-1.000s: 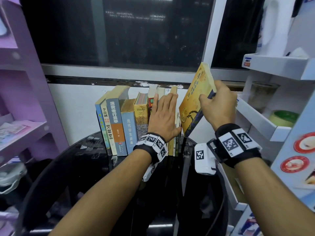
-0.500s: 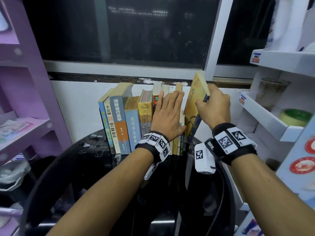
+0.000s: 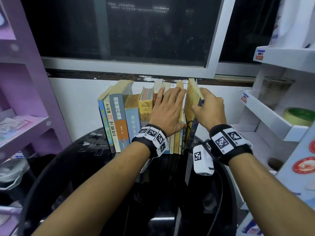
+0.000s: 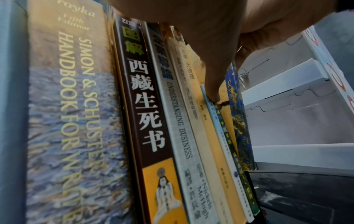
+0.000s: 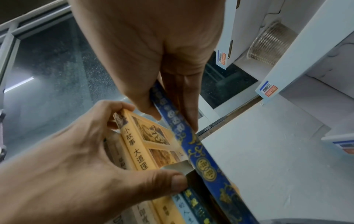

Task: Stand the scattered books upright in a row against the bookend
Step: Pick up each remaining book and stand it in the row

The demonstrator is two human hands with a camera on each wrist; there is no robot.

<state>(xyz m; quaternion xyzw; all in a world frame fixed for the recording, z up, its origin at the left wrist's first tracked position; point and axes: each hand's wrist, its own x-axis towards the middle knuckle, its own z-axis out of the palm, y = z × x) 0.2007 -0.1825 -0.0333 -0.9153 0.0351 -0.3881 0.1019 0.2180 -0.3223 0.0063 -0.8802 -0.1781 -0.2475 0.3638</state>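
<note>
A row of upright books (image 3: pixel 133 116) stands on the black round table (image 3: pixel 85 150) against the white wall. My left hand (image 3: pixel 175 108) lies flat on the spines in the right half of the row, fingers straight. Its thumb (image 4: pixel 212 84) touches a short pale-blue book. At the row's right end, my right hand (image 3: pixel 200 102) pinches a yellow-covered book with a blue patterned spine (image 3: pixel 190 99), thumb on one face and fingers on the other. That book (image 5: pixel 191 136) stands nearly upright against the row. No bookend shows in any view.
A purple shelf unit (image 3: pixel 25 116) stands at the left. White shelves (image 3: pixel 272 116) at the right hold a glass jar (image 3: pixel 274 92) and a green roll (image 3: pixel 298 114). A dark window (image 3: pixel 136 31) sits above the books. The table's near part is bare.
My right hand has lowered the tilted yellow book and swung it left until it stands nearly upright against the row. The left hand stays pressed on the spines.
</note>
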